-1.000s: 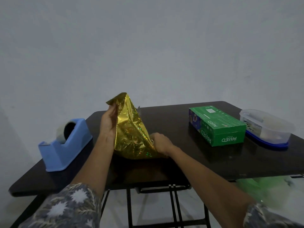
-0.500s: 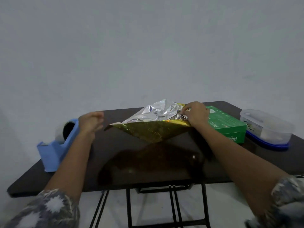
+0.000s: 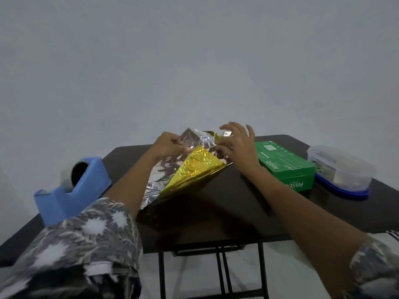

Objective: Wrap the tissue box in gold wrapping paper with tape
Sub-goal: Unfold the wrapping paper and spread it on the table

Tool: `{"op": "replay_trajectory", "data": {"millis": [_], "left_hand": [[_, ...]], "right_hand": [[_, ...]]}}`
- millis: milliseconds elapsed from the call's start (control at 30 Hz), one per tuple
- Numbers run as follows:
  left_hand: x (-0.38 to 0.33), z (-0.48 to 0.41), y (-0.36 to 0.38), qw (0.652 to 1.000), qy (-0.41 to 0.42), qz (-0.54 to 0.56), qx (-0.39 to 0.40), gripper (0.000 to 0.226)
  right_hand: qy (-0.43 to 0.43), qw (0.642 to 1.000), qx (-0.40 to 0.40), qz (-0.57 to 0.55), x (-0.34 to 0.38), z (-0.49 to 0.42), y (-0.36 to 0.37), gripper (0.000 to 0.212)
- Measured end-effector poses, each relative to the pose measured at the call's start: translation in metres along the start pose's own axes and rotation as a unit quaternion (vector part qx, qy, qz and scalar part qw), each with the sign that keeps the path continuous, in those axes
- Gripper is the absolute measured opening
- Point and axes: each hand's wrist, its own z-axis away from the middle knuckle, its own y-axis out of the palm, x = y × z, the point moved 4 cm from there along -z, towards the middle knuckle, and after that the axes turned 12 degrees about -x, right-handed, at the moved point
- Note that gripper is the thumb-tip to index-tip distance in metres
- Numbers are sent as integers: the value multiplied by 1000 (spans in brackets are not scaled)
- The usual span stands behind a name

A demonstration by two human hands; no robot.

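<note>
Head camera: both hands work the far edge of the gold wrapping paper (image 3: 194, 169) at the middle of the bench (image 3: 226, 214). Half a second earlier the left hand (image 3: 167, 144) hung free near the blue tape dispenser (image 3: 71, 186); it has now joined the right hand (image 3: 236, 145) on the sheet, which has dropped lower, silver side up with a gold flap folded over. The sheet appears to be mid-unfolding, with wrapping not yet begun. The left fingers (image 3: 173, 139) curl in a pinch on the foil. The right thumb and forefinger pinch it too, with the other fingers spread. The green tissue box (image 3: 285, 167) lies bare just right of the right hand, beside a plastic container (image 3: 341, 169).
</note>
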Motion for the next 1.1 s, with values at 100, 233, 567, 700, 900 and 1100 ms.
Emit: {"op": "replay_trajectory", "data": {"millis": [100,233,567,700,900,1100], "left_hand": [[8,6,0,995,-9,63,-79,35],[19,22,-1,963,-103,187,-164,14],[72,28,1,860,-321,287,-272,23],[95,31,4,815,-368,320,-312,15],[121,28,-7,835,-384,215,-329,28],[138,27,-35,835,-389,184,-344,41]], "right_hand": [[170,984,-38,-31,-2,7,0,70],[372,913,-19,-165,13,25,14,111],[319,941,110,-25,5,54,36,125],[0,993,56,106,7,64,41,99],[-50,929,366,27,11,76,57,40],[-27,924,363,117,1,72,54,38]]}}
